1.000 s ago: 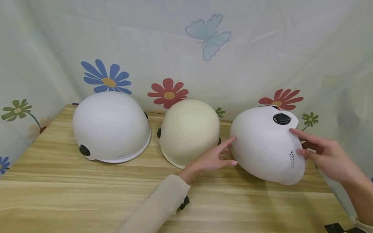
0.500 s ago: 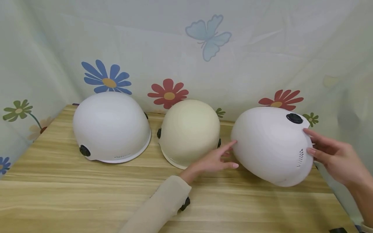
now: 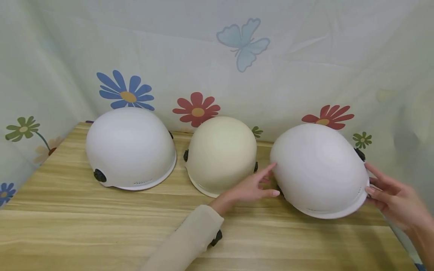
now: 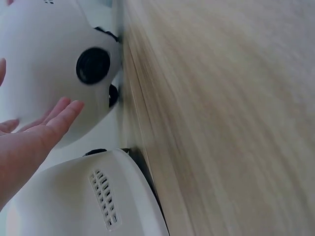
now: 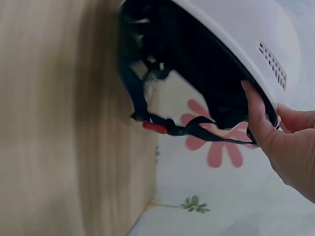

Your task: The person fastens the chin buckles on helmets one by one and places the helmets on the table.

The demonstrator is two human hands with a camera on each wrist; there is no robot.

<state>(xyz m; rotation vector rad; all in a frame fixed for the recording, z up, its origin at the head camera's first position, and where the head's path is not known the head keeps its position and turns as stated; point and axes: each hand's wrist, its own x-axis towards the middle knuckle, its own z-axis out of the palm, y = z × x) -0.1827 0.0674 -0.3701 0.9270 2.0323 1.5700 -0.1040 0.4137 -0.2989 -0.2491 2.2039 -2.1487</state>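
Note:
A white helmet (image 3: pixel 318 169) is tilted at the right of the table, its right side raised. My right hand (image 3: pixel 400 201) grips its rim, with the thumb under the edge and fingers outside in the right wrist view. Dark straps with a red buckle piece (image 5: pixel 154 127) hang from its black inside. My left hand (image 3: pixel 249 186) reaches to the helmet's left side with fingers extended, the index fingertip right at the shell. In the left wrist view, a round black knob (image 4: pixel 93 65) shows on the shell beyond those fingers.
A cream helmet (image 3: pixel 222 150) sits on the wooden table (image 3: pixel 101 229) just left of the held one, partly behind my left hand. Farther left is another white helmet (image 3: pixel 130 146). A flower-printed curtain (image 3: pixel 162 49) hangs behind the table.
My right hand has turned the white helmet; its black knob swung from the top to the far right edge, and its front rim now faces me. My left hand stays nearly in place.

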